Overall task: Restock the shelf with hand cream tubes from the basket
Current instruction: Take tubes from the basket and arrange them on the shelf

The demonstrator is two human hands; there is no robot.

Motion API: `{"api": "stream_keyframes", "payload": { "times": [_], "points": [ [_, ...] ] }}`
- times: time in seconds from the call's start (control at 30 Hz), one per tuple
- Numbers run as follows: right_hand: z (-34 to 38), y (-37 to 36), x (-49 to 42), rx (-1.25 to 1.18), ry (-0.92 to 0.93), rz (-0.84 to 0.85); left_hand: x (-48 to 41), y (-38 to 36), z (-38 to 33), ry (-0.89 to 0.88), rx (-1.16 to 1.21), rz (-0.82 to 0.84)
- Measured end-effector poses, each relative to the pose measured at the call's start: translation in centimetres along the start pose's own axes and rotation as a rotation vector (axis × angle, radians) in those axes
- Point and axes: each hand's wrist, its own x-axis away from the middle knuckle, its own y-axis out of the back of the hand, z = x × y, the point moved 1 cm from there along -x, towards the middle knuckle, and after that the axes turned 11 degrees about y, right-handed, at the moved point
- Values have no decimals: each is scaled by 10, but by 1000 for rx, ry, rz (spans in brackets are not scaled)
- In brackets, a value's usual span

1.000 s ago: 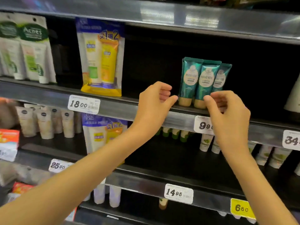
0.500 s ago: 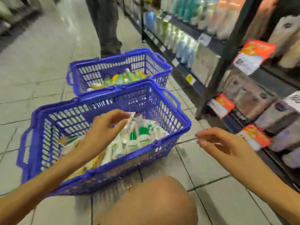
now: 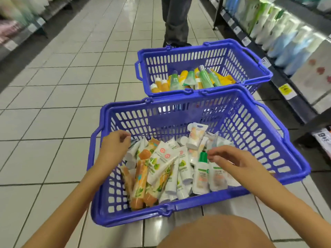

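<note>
The person is crouching over the near basket [image 3: 293, 163], which is sitting on the tiled floor [image 3: 59, 97] in front of them, with a knee [image 3: 215, 233] showing just below its front rim. Inside the near basket, the hand cream tubes [image 3: 161, 169] are lying in a loose heap, mostly white with some orange ones toward the left wall, so picking means sorting by sight first.

The left hand [image 3: 114, 143] is hovering over the left end of the heap, fingers curled in loosely and gripping nothing that I can make out. The right hand [image 3: 227, 156] is reaching in from the right side of the near basket, palm down, fingers half spread and empty, its fingertips [image 3: 211, 155] just beside a green-capped bottle [image 3: 203, 171] standing among the tubes. My guess is that it is choosing what to lift next.

Behind the near basket, touching its far rim, a second basket [image 3: 259, 68] is holding green and yellow tubes. To the right of both, the shelf [image 3: 286, 51] is running along the aisle, and another person's legs [image 3: 176, 20] are standing beyond the second basket.
</note>
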Motion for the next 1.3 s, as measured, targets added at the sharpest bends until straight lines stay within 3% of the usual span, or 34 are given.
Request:
{"api": "stream_keyframes", "payload": {
  "times": [0.17, 0.33, 0.53, 0.6, 0.67, 0.73, 0.8, 0.93, 1.03, 1.13, 1.23, 1.3],
  "points": [
    [-2, -37, -48, -6, -60, 88, -40, -26, -12, 29, -575, 88],
    [-11, -53, -52, -51, -164, 127, -65, -48, -6, -4, -974, 263],
    [-30, -33, -48, -11, -335, 119, -69, -62, -1, -91, -1199, 249],
    [-37, -28, -51, 7, -366, 77, -67, -61, -4, -25, -1039, 221],
    [-45, -27, -58, 86, -365, 38, -65, -64, -5, 80, -672, 231],
    [-52, -30, -74, 209, -336, 14, -58, -69, -6, 154, -319, 317],
    [-60, -38, -96, 310, -348, -43, -50, -72, -8, 158, -144, 391],
    [-80, -59, -137, 528, -418, -154, -46, -71, -26, 116, 55, 509],
    [-91, -67, -146, 540, -470, -209, -43, -68, -44, 95, 201, 608],
    [-91, -67, -140, 538, -467, -100, -37, -64, -50, 128, 460, 737],
    [-87, -62, -122, 476, -428, -54, -33, -61, -49, 27, 329, 793],
    [-81, -57, -110, 309, -361, -116, -28, -61, -50, 5, 319, 784]
  ]
}}
